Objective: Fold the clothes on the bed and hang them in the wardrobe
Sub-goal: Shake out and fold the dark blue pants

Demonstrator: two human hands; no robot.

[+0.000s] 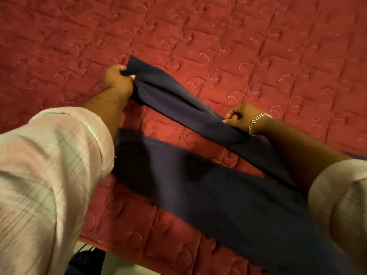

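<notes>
A bed fills the view from above, covered in a deep red quilted spread stitched into square blocks, each block bearing a curled, comma-shaped swirl of pale thread. The surface looks soft and slightly puffed between the seams. The bed's near edge runs along the bottom of the view.

Across the bed lies a pair of dark navy trousers in smooth, matte cloth. One leg lies as a broad flat band running from the left forearm toward the lower right. The other leg is lifted off the bed, gathered into long folds, and stretched as a narrower strip between the two hands.

Both forearms reach forward from rolled-up sleeves of a pale pink shirt with a faint plaid pattern, its weave blurred.

The left hand is held farther out over the bed, knuckles up, fingers curled tightly; its grip bunches the far end of the raised leg.

The right hand, nearer and to the right, pinches the strip's edge between thumb and bent fingers, a narrow grip holding the cloth.

A silver chain bracelet circles the right wrist.
</notes>
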